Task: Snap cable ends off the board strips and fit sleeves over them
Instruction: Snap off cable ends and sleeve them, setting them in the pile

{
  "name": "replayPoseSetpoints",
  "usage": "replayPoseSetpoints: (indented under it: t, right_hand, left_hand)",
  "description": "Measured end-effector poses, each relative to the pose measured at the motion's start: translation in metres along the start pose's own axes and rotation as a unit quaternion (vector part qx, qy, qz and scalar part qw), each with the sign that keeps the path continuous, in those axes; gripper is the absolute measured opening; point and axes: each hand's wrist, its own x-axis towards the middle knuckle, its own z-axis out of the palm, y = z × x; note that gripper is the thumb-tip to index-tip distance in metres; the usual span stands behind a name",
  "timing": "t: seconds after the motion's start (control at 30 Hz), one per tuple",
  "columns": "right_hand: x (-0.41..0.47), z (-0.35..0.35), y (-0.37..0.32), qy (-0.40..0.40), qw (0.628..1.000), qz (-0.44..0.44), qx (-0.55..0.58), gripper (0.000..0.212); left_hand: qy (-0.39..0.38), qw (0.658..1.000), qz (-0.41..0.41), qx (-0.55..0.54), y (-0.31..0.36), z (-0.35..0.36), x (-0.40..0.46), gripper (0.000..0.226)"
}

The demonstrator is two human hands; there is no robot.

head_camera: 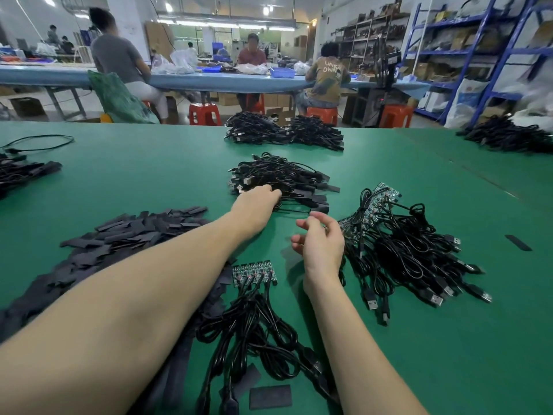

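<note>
I see two bare arms coming in from the bottom of my view. No sleeves cover them, not as far up as I can see. The left arm [143, 289] looks big and wide because it is close to the camera. The right arm [359, 339] looks thinner. There are no gloves on the left hand [257, 202] or the right hand [320, 244]. One finger of the right hand wears a thin ring [326, 227]. I cannot tell its colour well. I see no watch or band on either wrist.
</note>
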Motion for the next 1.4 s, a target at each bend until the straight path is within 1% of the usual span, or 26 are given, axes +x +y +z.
replayPoseSetpoints:
  t: [0.1,0.23,0.4,0.57,0.63,0.73,0.8,0.87,0.9,0.97,1.03,1.1,1.13,1.17,1.23,1.27,1.3,1.33,1.4]
  right_hand:
    - [-0.002,0.001,0.001,-0.013,1.000,-0.013,-0.025,0.012]
    - [-0.004,0.002,0.002,-0.025,0.998,-0.022,-0.049,0.011]
    - [-0.006,0.003,0.004,-0.034,0.996,-0.038,-0.075,0.013]
    - [-0.008,0.003,0.004,-0.050,0.994,-0.045,-0.092,0.012]
    - [-0.008,0.002,0.003,-0.056,0.993,-0.042,-0.094,0.012]
    - [-0.006,0.000,0.002,-0.083,0.988,-0.027,-0.129,0.013]
    - [-0.005,-0.003,-0.003,-0.121,0.975,-0.012,-0.184,0.010]
    - [-0.004,-0.007,-0.010,-0.183,0.948,0.000,-0.260,0.009]
    - [-0.004,-0.009,-0.015,-0.220,0.925,0.003,-0.309,0.010]
    - [-0.006,-0.010,-0.025,-0.284,0.859,0.003,-0.425,0.012]
    - [-0.010,-0.007,-0.037,-0.321,0.783,-0.014,-0.533,0.013]
    - [-0.015,-0.002,-0.045,-0.352,0.709,-0.038,-0.610,0.021]
    - [-0.018,0.000,-0.048,-0.365,0.688,-0.039,-0.626,0.026]
    - [-0.020,0.001,-0.049,-0.370,0.684,-0.032,-0.627,0.031]
    - [-0.021,0.001,-0.049,-0.366,0.700,-0.019,-0.612,0.038]
    - [-0.021,-0.001,-0.049,-0.360,0.716,-0.017,-0.598,0.039]
    - [-0.020,-0.003,-0.048,-0.353,0.741,-0.012,-0.571,0.039]
    - [-0.018,-0.005,-0.048,-0.348,0.777,0.001,-0.524,0.036]
    - [-0.015,-0.010,-0.046,-0.343,0.853,0.051,-0.391,0.027]
  left_hand:
    - [0.000,0.999,-0.016,-0.052,-0.001,0.000,0.005,0.020]
    - [0.007,0.993,-0.031,-0.113,0.003,0.005,0.006,0.024]
    - [-0.030,0.989,-0.048,-0.137,0.000,0.004,0.014,0.026]
    - [-0.098,0.988,-0.054,-0.110,-0.001,0.001,0.017,0.032]
    - [-0.108,0.986,-0.049,-0.119,-0.001,-0.002,0.012,0.032]
    - [-0.055,0.981,-0.054,-0.180,0.000,-0.007,-0.009,0.024]
    - [-0.015,0.967,-0.074,-0.245,0.002,-0.011,-0.034,0.015]
    - [0.011,0.950,-0.094,-0.298,0.006,-0.013,-0.064,0.009]
    - [0.022,0.943,-0.103,-0.317,0.008,-0.014,-0.078,0.006]
    - [0.037,0.925,-0.122,-0.358,0.011,-0.015,-0.103,0.003]
    - [0.039,0.912,-0.135,-0.386,0.014,-0.017,-0.114,0.006]
    - [0.037,0.911,-0.137,-0.388,0.016,-0.020,-0.117,0.007]
    - [0.040,0.910,-0.137,-0.389,0.017,-0.022,-0.116,0.008]
    - [0.046,0.908,-0.139,-0.393,0.017,-0.024,-0.116,0.009]
    - [0.065,0.899,-0.148,-0.408,0.017,-0.027,-0.116,0.009]
    - [0.078,0.893,-0.150,-0.417,0.018,-0.028,-0.116,0.009]
    - [0.088,0.888,-0.149,-0.426,0.018,-0.029,-0.117,0.008]
    - [0.096,0.882,-0.146,-0.437,0.018,-0.031,-0.117,0.008]
    - [0.092,0.859,-0.147,-0.481,0.018,-0.036,-0.117,0.009]
